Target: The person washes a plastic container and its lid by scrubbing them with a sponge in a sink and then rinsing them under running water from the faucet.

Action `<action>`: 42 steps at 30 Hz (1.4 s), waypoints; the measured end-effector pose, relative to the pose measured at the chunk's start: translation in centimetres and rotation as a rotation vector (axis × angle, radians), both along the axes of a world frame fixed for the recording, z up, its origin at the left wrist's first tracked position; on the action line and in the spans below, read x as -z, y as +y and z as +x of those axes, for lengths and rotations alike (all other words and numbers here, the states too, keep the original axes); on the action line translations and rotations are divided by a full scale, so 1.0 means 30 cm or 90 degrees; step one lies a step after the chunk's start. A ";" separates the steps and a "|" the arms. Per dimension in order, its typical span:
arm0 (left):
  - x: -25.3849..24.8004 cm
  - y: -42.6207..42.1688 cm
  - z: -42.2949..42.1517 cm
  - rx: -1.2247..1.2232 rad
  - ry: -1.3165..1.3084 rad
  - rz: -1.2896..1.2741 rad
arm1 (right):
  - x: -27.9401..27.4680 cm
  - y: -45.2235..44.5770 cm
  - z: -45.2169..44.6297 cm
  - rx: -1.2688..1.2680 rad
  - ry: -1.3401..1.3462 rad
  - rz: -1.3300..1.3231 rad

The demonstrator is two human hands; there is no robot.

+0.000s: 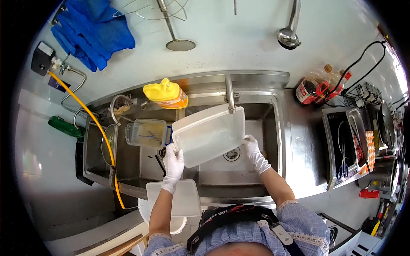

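My left hand [173, 165], in a white glove, has its fingers closed on the lower left corner of a translucent white plastic tub [209, 135]. The glove on my right hand [252, 147] is white too, and its fingers grip the tub's right edge. Tilted, the tub hangs over the right sink basin [226, 178], just under the faucet [230, 94]. Below my left wrist lies a flat whitish lid or tray [181, 198] at the sink's front edge. A clear container [146, 133] with blue clips sits in the middle basin.
A yellow jug [166, 94] stands behind the sinks. A yellow hose [100, 128] crosses the left basin. Bottles [307, 89] stand on the right counter [305, 149], beside a black tray [344, 141] with scissors. Blue cloths [94, 32] and ladles [289, 37] hang on the wall.
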State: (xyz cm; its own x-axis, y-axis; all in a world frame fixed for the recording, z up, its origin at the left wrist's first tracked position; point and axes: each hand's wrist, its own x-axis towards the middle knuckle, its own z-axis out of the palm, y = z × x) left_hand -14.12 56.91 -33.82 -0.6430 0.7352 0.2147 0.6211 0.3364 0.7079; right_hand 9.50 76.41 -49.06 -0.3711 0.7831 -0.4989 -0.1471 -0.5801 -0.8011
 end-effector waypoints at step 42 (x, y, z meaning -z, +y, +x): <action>-0.118 0.238 -0.038 0.050 0.053 -0.092 | -0.079 0.110 -0.218 -0.152 -0.135 0.153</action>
State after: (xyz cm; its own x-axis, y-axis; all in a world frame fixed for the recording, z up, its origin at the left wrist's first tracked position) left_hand -15.26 64.04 -30.28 -0.5668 0.8095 0.1533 0.7038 0.3790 0.6008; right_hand 2.98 79.69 -46.71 -0.4649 0.7911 -0.3976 0.1522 -0.3709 -0.9161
